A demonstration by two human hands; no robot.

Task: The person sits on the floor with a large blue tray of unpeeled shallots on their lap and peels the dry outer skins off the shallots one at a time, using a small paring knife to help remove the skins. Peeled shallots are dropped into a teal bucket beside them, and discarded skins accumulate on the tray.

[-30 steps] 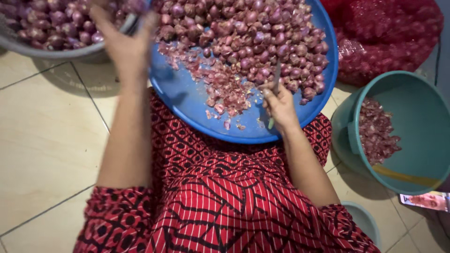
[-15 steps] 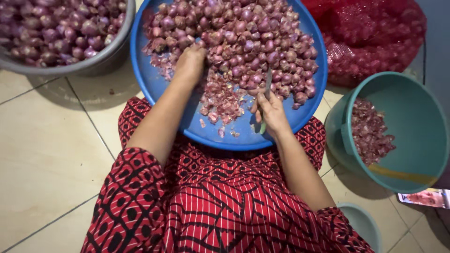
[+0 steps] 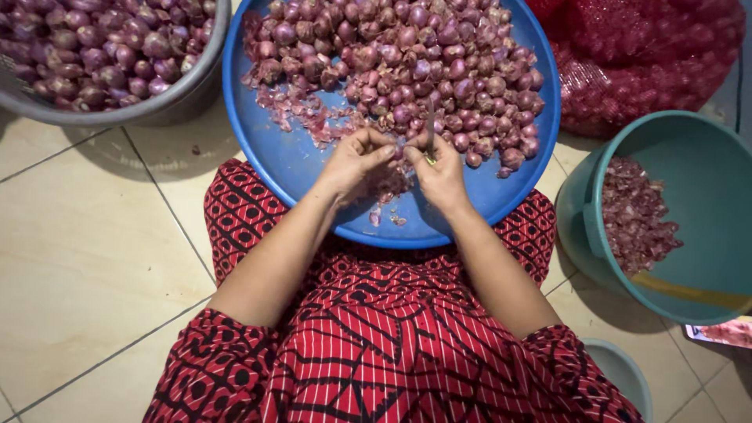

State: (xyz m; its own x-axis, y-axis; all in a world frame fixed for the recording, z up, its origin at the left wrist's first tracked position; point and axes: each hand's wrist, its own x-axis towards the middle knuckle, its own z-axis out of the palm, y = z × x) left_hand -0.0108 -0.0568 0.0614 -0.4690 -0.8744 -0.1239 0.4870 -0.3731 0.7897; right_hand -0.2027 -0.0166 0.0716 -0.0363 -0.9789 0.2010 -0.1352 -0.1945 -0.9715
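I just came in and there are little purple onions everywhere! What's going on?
A person in a red patterned dress sits on the tiled floor with a big blue tray of shallots in front of them. Both hands meet over the tray: the right hand holds a small knife, and the left hand pinches one shallot against it. Peelings lie in a teal bucket, and more shallots fill a grey basin.
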